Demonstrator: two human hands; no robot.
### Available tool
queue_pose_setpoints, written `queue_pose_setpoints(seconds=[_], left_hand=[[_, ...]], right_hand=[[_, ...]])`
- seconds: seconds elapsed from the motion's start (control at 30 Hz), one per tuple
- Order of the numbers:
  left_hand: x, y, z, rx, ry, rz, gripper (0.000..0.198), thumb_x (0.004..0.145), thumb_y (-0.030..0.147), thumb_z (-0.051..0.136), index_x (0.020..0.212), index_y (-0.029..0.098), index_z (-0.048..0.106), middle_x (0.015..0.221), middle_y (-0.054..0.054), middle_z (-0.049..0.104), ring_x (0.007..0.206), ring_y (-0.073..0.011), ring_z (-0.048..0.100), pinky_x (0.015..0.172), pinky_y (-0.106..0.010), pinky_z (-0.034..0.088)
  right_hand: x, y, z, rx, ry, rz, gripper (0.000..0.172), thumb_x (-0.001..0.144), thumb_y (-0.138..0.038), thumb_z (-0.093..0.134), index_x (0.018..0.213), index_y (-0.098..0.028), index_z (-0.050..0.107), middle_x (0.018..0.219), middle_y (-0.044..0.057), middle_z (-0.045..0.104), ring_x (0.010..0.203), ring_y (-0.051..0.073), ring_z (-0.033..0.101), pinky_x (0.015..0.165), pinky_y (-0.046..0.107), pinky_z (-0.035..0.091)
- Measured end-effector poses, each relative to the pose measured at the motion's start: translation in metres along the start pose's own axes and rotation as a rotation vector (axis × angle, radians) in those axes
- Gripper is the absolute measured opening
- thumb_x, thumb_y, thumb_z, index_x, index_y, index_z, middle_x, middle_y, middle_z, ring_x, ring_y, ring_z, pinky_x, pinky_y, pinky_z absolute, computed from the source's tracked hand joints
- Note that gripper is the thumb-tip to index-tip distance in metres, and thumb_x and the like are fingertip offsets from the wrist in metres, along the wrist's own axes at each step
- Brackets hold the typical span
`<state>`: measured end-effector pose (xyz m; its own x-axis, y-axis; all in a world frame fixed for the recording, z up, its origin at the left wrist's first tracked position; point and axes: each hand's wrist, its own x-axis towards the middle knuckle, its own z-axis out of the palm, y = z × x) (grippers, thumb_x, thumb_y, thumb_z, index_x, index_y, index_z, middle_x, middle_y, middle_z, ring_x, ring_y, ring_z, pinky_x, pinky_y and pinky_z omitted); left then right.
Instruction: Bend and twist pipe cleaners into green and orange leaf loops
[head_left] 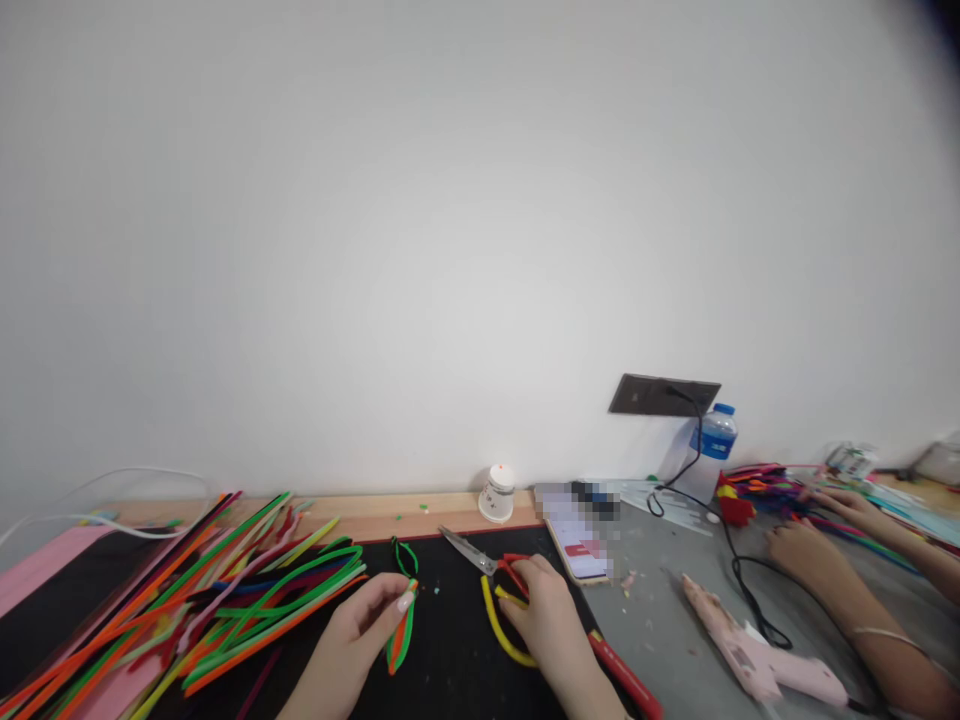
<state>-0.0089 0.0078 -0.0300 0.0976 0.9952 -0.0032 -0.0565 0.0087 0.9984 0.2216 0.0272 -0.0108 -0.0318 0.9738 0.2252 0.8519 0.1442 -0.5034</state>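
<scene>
Above black mat (442, 665) — left hand (375, 620) pinching strips (400, 642), right hand (549, 605) curled over scissors (469, 551).

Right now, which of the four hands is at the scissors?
The wearer's right hand, at the handles of the scissors. The left hand pinches a green-and-orange pipe cleaner piece; the co-worker's hands are farther right.

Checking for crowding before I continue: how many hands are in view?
4: the left hand pinching a green-and-orange piece, the right hand at the scissors, and a co-worker's nearer hand and farther hand, both far right.
</scene>
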Motion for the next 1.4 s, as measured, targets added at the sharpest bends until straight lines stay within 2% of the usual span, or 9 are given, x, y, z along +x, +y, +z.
queue_pose_setpoints(seconds=[0.17,0.3,0.37,0.47,0.7,1.0,1.2,1.3,1.4], left_hand=[[0.001,-0.005,0.005,-0.102,-0.031,-0.099,0.032,0.068,0.047,0.061,0.082,0.018,0.054,0.057,0.006,0.053,0.053,-0.0106,0.051,0.046,-0.018,0.040],[-0.002,-0.001,0.011,-0.145,-0.082,-0.197,0.032,0.066,0.047,0.063,0.078,0.019,0.053,0.071,0.001,0.059,0.069,-0.0157,0.059,0.054,-0.022,0.046],[-0.005,0.002,0.013,-0.120,-0.137,-0.152,0.030,0.067,0.046,0.062,0.074,0.018,0.053,0.069,0.001,0.058,0.066,-0.0152,0.057,0.054,-0.022,0.046],[-0.009,0.008,0.016,0.012,-0.183,0.013,0.023,0.072,0.041,0.058,0.071,0.018,0.053,0.065,0.001,0.056,0.064,-0.0147,0.054,0.055,-0.022,0.043],[-0.013,0.019,0.013,0.425,-0.147,0.221,0.028,0.080,0.038,0.046,0.059,0.019,0.049,0.057,0.003,0.046,0.055,-0.0134,0.044,0.053,-0.021,0.034],[-0.007,-0.002,0.014,0.092,-0.199,-0.047,0.036,0.073,0.048,0.052,0.056,0.019,0.042,0.046,0.007,0.044,0.041,-0.0080,0.038,0.044,-0.019,0.030],[0.003,-0.012,0.012,-0.186,-0.185,-0.230,0.046,0.065,0.063,0.052,0.059,0.018,0.047,0.047,0.003,0.055,0.033,-0.0081,0.045,0.035,-0.018,0.031],[0.000,-0.004,0.013,-0.120,-0.154,-0.142,0.042,0.066,0.058,0.056,0.074,0.017,0.060,0.064,-0.002,0.063,0.048,-0.0123,0.055,0.040,-0.019,0.038],[-0.007,0.005,0.014,0.036,-0.161,0.061,0.027,0.072,0.043,0.058,0.086,0.021,0.067,0.089,-0.005,0.065,0.078,-0.0184,0.058,0.064,-0.024,0.046]], right_hand=[[-0.008,-0.019,-0.005,0.167,0.064,-0.119,0.016,0.076,-0.016,0.047,0.089,-0.019,0.057,0.088,0.005,0.054,0.085,0.017,0.050,0.077,0.025,0.037],[-0.022,-0.043,0.005,0.342,-0.286,-0.261,0.015,0.080,-0.023,0.047,0.094,-0.021,0.054,0.076,-0.001,0.057,0.066,0.012,0.051,0.060,0.019,0.037],[-0.027,-0.050,0.012,0.309,-0.383,-0.290,0.014,0.083,-0.024,0.042,0.084,-0.020,0.055,0.068,-0.002,0.055,0.061,0.010,0.049,0.056,0.018,0.035],[-0.028,-0.053,0.014,0.243,-0.386,-0.269,0.019,0.085,-0.023,0.038,0.076,-0.018,0.054,0.068,-0.002,0.055,0.064,0.010,0.048,0.057,0.017,0.033],[-0.029,-0.053,-0.001,0.205,-0.449,-0.268,0.018,0.084,-0.021,0.041,0.074,-0.019,0.056,0.069,-0.002,0.055,0.072,0.011,0.050,0.059,0.016,0.032],[-0.028,-0.050,0.007,0.055,-0.379,-0.390,0.019,0.083,-0.020,0.039,0.072,-0.018,0.054,0.069,0.000,0.058,0.061,0.010,0.047,0.056,0.018,0.031],[-0.029,-0.052,0.007,0.174,-0.370,-0.288,0.021,0.086,-0.024,0.037,0.071,-0.019,0.051,0.067,-0.002,0.054,0.064,0.010,0.048,0.056,0.017,0.032],[-0.032,-0.056,0.005,0.296,-0.363,-0.215,0.029,0.090,-0.031,0.029,0.078,-0.019,0.052,0.073,0.000,0.055,0.071,0.011,0.049,0.062,0.017,0.035],[-0.034,-0.060,0.003,0.361,-0.391,-0.223,0.031,0.090,-0.034,0.026,0.087,-0.020,0.053,0.076,0.000,0.056,0.073,0.012,0.050,0.065,0.018,0.037]])
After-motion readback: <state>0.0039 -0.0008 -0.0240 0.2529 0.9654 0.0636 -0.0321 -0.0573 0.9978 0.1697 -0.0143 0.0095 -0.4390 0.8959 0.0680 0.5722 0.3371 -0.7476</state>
